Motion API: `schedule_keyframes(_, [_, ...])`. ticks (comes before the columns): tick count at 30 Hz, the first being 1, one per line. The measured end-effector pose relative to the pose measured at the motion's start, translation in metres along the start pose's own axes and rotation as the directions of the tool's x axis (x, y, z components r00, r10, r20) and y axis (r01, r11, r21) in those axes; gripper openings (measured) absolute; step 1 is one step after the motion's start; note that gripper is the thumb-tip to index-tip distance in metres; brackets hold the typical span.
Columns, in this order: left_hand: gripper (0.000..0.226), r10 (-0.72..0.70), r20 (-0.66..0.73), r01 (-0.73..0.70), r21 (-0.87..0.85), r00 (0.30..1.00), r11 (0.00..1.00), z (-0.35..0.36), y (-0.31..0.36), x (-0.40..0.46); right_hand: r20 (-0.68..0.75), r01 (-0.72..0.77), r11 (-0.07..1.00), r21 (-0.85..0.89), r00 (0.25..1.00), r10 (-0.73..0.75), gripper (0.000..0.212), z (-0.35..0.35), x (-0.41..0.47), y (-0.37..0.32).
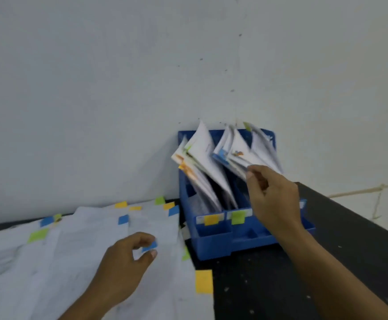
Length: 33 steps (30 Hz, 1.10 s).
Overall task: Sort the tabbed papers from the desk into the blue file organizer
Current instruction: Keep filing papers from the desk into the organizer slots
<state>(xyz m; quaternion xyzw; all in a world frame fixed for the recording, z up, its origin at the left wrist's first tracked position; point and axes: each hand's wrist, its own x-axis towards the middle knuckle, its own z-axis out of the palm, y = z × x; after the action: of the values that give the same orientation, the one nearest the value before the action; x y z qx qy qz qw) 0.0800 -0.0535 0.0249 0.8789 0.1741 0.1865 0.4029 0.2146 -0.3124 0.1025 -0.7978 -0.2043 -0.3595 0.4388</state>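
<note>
Left hand: the left hand point(121, 266) hangs over the spread papers, fingers curled, with the thumb and forefinger drawn close about a blue tab point(150, 246). Whether the tips actually pinch the tab or only frame it cannot be told; a narrow gap shows behind them.

Right hand: the right hand point(273, 195) is raised at the right-hand slot of the organizer, thumb and fingers pinching the near edge of the filed sheets point(241, 153) standing there. Grip narrow, closed on paper.

Loose papers: white tabbed papers point(61, 250) lie overlapping on the left part of the desk point(326, 262), edged with blue, green and yellow tabs. One yellow tab point(204, 281) overhangs the dark desk top just below the organizer's front.

Organizer: the blue file organizer point(213, 245) stands on the desk, its back at the wall point(96, 88). It bears a yellow label point(210, 219) and a green label point(238, 217) on the front divider rail.

Filed contents: a second sheaf point(200, 162) leans leftward in the left slot, apart from the hand. Sheets in both slots fan out above the rim; print on them is blurred and unreadable.
</note>
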Motion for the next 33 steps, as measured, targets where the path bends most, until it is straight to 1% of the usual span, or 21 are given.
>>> schedule_keyframes(3, [0.02,-0.041,-0.05,0.049,0.158,0.998,0.986,-0.022,-0.024,-0.017,0.104,0.051,0.99,0.135,0.992,-0.065,0.013,0.024,-0.036,-0.04])
schedule_keyframes(6, [0.025,-0.09,-0.102,0.114,0.262,0.991,0.958,-0.038,-0.047,-0.03,0.253,0.015,0.98,0.199,0.965,-0.066,0.012,0.057,-0.068,-0.066])
schedule_keyframes(8, [0.028,-0.09,-0.126,0.125,0.307,0.988,0.943,-0.045,-0.063,-0.037,0.406,-0.075,0.978,0.192,0.914,-0.01,0.014,0.08,-0.086,-0.077])
schedule_keyframes(10, [0.037,-0.053,-0.143,0.104,0.372,0.988,0.923,-0.048,-0.076,-0.045,0.563,-0.152,0.98,0.129,0.824,0.054,0.014,0.1,-0.101,-0.083])
schedule_keyframes(11, [0.045,-0.05,-0.139,0.103,0.404,0.989,0.909,-0.048,-0.079,-0.049,0.62,-0.165,0.983,0.081,0.781,0.08,0.013,0.108,-0.108,-0.084])
schedule_keyframes(12, [0.059,-0.064,-0.118,0.109,0.428,0.991,0.897,-0.047,-0.08,-0.052,0.66,-0.169,0.985,0.037,0.744,0.103,0.014,0.114,-0.114,-0.084])
schedule_keyframes(14, [0.101,-0.086,-0.07,0.108,0.459,0.994,0.882,-0.046,-0.08,-0.058,0.708,-0.16,0.986,-0.039,0.692,0.14,0.016,0.123,-0.126,-0.086])
schedule_keyframes(15, [0.114,-0.098,-0.049,0.11,0.472,0.994,0.875,-0.045,-0.079,-0.061,0.719,-0.147,0.987,-0.067,0.678,0.15,0.017,0.124,-0.13,-0.086])
schedule_keyframes(17, [0.121,-0.133,-0.015,0.123,0.489,0.991,0.864,-0.044,-0.077,-0.063,0.737,-0.125,0.987,-0.1,0.657,0.158,0.019,0.125,-0.136,-0.084])
schedule_keyframes(19, [0.125,-0.117,0.017,0.091,0.527,0.993,0.845,-0.042,-0.078,-0.063,0.742,-0.118,0.987,-0.108,0.651,0.159,0.022,0.124,-0.14,-0.081])
schedule_keyframes(21, [0.122,-0.058,0.034,0.029,0.555,0.998,0.831,-0.038,-0.082,-0.064,0.739,-0.118,0.988,-0.099,0.657,0.152,0.023,0.123,-0.144,-0.076])
schedule_keyframes(23, [0.111,0.021,0.037,-0.038,0.546,0.999,0.837,-0.035,-0.085,-0.065,0.735,-0.12,0.99,-0.077,0.664,0.138,0.024,0.122,-0.149,-0.075])
schedule_keyframes(24, [0.099,0.083,0.025,-0.084,0.529,0.996,0.844,-0.034,-0.087,-0.065,0.735,-0.119,0.99,-0.071,0.665,0.132,0.025,0.122,-0.151,-0.075])
schedule_keyframes(26, [0.067,0.197,-0.051,-0.151,0.468,0.979,0.871,-0.032,-0.091,-0.064,0.747,-0.127,0.989,-0.075,0.65,0.14,0.026,0.121,-0.151,-0.076])
schedule_keyframes(28, [0.053,0.224,-0.129,-0.164,0.367,0.966,0.916,-0.032,-0.089,-0.065,0.745,-0.177,0.981,-0.076,0.643,0.174,0.027,0.121,-0.148,-0.078])
schedule_keyframes(30, [0.052,0.232,-0.187,-0.175,0.279,0.955,0.944,-0.031,-0.081,-0.068,0.736,-0.26,0.962,-0.082,0.635,0.234,0.031,0.12,-0.141,-0.081])
schedule_keyframes(31, [0.051,0.247,-0.201,-0.195,0.245,0.948,0.95,-0.03,-0.075,-0.07,0.741,-0.329,0.942,-0.07,0.615,0.27,0.034,0.119,-0.138,-0.084])
schedule_keyframes(32, [0.048,0.279,-0.207,-0.236,0.213,0.938,0.948,-0.028,-0.07,-0.072,0.75,-0.437,0.898,-0.041,0.58,0.317,0.037,0.12,-0.134,-0.085])
schedule_keyframes(33, [0.041,0.323,-0.206,-0.288,0.183,0.924,0.94,-0.025,-0.066,-0.074,0.77,-0.569,0.822,-0.015,0.518,0.372,0.038,0.12,-0.131,-0.088])
